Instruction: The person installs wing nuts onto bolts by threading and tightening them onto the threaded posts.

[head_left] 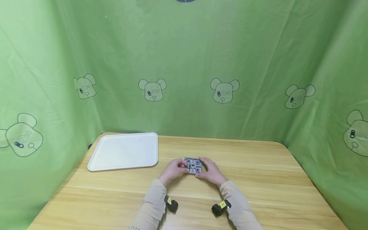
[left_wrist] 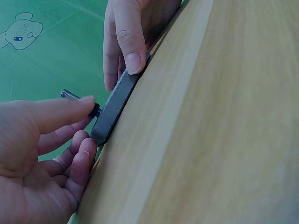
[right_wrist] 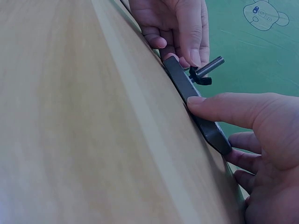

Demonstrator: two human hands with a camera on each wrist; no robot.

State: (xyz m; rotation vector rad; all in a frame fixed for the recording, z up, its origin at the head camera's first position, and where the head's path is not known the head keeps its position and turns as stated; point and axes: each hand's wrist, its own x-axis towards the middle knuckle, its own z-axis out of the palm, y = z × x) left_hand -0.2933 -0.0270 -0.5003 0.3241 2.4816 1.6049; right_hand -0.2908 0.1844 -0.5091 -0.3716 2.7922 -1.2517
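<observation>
A square grey metal plate (head_left: 197, 166) lies on the table, its upper face marked with recesses and round holes. At its left side a threaded bolt (right_wrist: 211, 66) sticks up at a slant, with a black winged piece (right_wrist: 204, 80) round its lower end. My left hand (head_left: 172, 169) pinches the bolt by that black piece, and its lower fingers are beside the plate's left edge. With thumb and fingers my right hand (head_left: 212, 171) grips the plate's right side. In the left wrist view the left thumb partly covers the black piece.
On the wooden table (head_left: 258, 172), a white tray (head_left: 123, 151) stands at the back left. Green curtains (head_left: 187, 118) with bear-head prints hang behind and at both sides.
</observation>
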